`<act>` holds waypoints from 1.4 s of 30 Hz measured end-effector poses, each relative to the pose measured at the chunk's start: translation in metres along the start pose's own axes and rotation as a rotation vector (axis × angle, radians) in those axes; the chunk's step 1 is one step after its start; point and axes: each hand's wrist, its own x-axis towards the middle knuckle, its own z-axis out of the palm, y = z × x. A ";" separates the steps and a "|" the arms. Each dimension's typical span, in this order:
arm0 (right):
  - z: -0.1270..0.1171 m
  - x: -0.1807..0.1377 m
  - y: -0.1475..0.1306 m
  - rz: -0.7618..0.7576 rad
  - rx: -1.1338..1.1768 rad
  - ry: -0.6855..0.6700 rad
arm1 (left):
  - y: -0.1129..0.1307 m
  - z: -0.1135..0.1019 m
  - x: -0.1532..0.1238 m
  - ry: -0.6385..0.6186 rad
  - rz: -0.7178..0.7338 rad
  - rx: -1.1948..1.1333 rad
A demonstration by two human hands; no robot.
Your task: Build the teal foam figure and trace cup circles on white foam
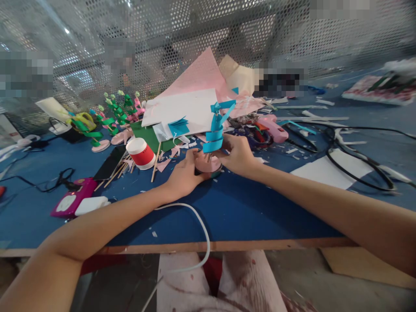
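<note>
Toward the middle of the table, the left hand and right hand are both curled shut on a pink round base, which carries an upright blue paper spiral. The spiral looks feather-light, floppy and easily crushed, so the stiffer base seems the safer hold.

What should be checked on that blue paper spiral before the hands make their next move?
1. Grip: the left hand and right hand both hold the pink base: ok.
2. The blue spiral stands upright: ok.
3. Spiral stuck to base: cannot tell, fingers hide it.
4. The glue gun lies apart from the hands: ok.
5. The white cable by the left forearm might snag: not ok.
</note>
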 end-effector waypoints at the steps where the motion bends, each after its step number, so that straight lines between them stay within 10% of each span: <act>1: 0.000 0.000 0.000 0.005 0.001 0.013 | 0.000 0.000 0.000 0.001 0.002 0.004; 42: 0.000 -0.001 0.001 0.030 0.030 -0.005 | 0.000 0.000 0.000 -0.003 0.024 -0.013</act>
